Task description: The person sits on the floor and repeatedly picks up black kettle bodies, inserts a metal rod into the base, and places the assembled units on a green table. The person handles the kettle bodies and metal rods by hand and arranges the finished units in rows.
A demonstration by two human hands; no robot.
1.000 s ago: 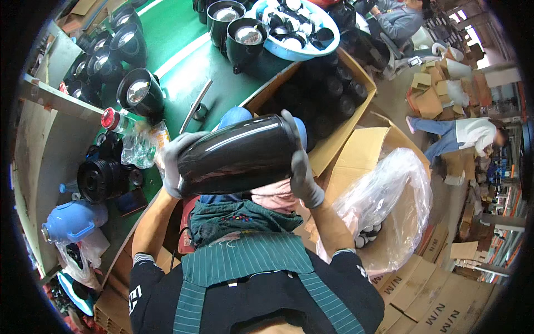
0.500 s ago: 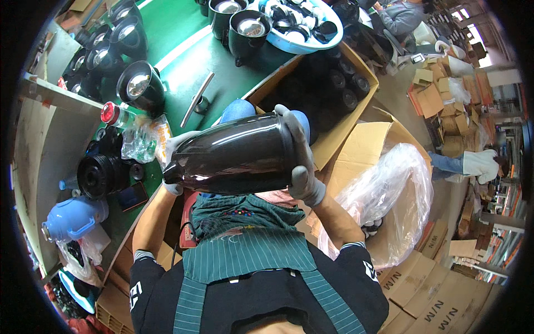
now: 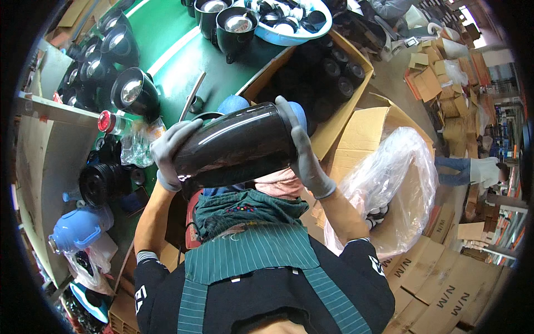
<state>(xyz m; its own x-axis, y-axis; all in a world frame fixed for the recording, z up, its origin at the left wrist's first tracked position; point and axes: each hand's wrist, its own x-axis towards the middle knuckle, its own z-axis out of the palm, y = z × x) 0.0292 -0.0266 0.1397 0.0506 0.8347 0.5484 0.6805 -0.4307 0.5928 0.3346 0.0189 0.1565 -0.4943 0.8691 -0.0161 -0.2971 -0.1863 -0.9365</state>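
Note:
A glossy black jug body (image 3: 236, 146) lies sideways in front of me, above my lap, between my two gloved hands. My left hand (image 3: 171, 151) in its grey glove is wrapped over the narrower end. The palm and long fingers of my right hand (image 3: 305, 153) press against the wide end. On the jug's far side, near my left hand, part of a dark curved loop (image 3: 208, 116) shows, seemingly its handle. The narrow end is mostly hidden under my left fingers. Just beyond the jug, a metal bar tool (image 3: 193, 96) stands on the green table (image 3: 183, 64).
Black jugs with shiny insides (image 3: 135, 92) stand at the left and far side. A blue basin (image 3: 289, 39) holds black and white parts. An open carton (image 3: 364, 83) of black items sits to the right, near a plastic-lined carton (image 3: 389, 189). A blue flask (image 3: 83, 228) is at left.
The jug has turned about its length: its spout has gone from view and the loop has appeared. My left hand has shifted over the top of the narrow end; my right hand's fingers have straightened.

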